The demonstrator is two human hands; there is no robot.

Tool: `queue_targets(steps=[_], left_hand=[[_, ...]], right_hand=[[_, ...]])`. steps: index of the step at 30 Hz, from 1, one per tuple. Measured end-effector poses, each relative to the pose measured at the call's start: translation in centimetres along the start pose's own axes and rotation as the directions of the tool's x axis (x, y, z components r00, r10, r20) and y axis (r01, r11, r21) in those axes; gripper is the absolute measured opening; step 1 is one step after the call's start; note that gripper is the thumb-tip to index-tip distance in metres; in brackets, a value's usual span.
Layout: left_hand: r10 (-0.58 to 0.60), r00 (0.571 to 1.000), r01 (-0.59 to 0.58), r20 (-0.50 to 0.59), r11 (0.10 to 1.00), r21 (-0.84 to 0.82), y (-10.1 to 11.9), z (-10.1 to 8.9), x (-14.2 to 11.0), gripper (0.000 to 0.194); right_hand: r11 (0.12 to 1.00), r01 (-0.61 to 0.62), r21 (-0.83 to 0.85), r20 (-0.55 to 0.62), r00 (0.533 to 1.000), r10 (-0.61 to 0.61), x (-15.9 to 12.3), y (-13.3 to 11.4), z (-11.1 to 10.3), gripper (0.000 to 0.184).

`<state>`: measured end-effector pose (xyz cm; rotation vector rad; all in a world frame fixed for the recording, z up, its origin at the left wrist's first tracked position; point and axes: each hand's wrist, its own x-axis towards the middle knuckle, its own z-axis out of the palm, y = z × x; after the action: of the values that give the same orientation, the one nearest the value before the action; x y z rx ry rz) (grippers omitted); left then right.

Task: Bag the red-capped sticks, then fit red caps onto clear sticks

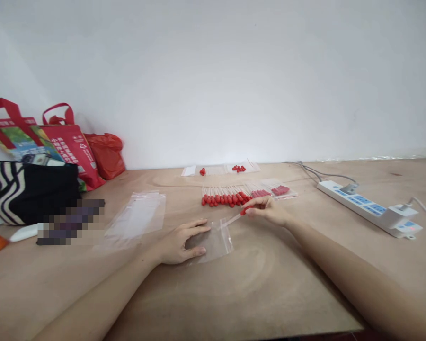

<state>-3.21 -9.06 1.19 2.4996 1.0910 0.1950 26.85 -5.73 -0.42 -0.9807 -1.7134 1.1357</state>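
Note:
My left hand (182,241) lies on a small clear zip bag (216,239) on the wooden table, fingers curled around its left part and holding it down. My right hand (268,208) pinches a thin dropper with a red bulb (242,212), its clear tip pointing at the bag's opening. Just behind it a row of several red-bulbed droppers (227,196) lies on the table.
A pile of empty clear bags (137,218) lies to the left. Filled bags (279,189) and flat bags with red bulbs (238,167) lie further back. A white power strip (371,208) sits at right. Red shopping bags (71,142) and a striped black bag (28,189) stand at left.

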Motion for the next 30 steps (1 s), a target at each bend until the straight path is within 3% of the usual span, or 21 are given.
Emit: queue_targets(steps=[4,7,10,14,16,19,25,28,30], left_hand=[[0.005,0.998,-0.006,0.065,1.000,0.020,0.1,-0.3,-0.2,0.058],[-0.021,1.000,0.021,-0.010,1.000,-0.009,0.1,0.0,0.0,0.051],[-0.088,0.973,0.080,-0.215,0.996,-0.049,-0.1,0.3,0.6,0.037],[-0.147,0.937,0.136,-0.317,0.989,-0.055,-0.3,0.5,1.1,0.024],[-0.205,0.933,0.189,-0.297,0.979,-0.083,-0.3,0.6,1.2,0.024],[-0.276,0.934,0.254,-0.229,0.960,-0.120,-0.2,0.7,1.0,0.022],[-0.225,0.927,0.193,-0.298,0.972,-0.135,-0.3,0.1,0.6,0.018],[-0.283,0.878,0.230,-0.387,0.957,-0.177,-1.4,-1.0,0.5,0.016],[-0.359,0.791,0.286,-0.496,0.933,-0.220,-2.7,-2.0,0.3,0.016]], right_hand=[[0.977,-0.054,0.205,-0.184,0.979,0.093,0.5,1.3,-3.9,0.022],[0.940,0.002,0.340,-0.332,0.936,0.118,0.9,2.0,-5.0,0.023],[0.947,0.074,0.313,-0.409,0.910,0.065,1.6,1.8,-3.5,0.028],[0.984,0.164,-0.069,-0.479,0.860,-0.177,3.4,0.6,0.6,0.029],[0.935,0.223,-0.277,-0.427,0.843,-0.328,4.5,0.1,2.6,0.024],[0.840,0.258,-0.478,-0.331,0.833,-0.444,6.2,-0.2,5.0,0.019],[0.741,0.199,-0.641,-0.232,0.871,-0.434,8.1,0.8,7.4,0.017],[0.712,0.177,-0.679,-0.201,0.888,-0.413,8.0,1.0,7.7,0.017],[0.680,0.161,-0.715,-0.179,0.899,-0.401,7.8,0.8,7.8,0.020]])
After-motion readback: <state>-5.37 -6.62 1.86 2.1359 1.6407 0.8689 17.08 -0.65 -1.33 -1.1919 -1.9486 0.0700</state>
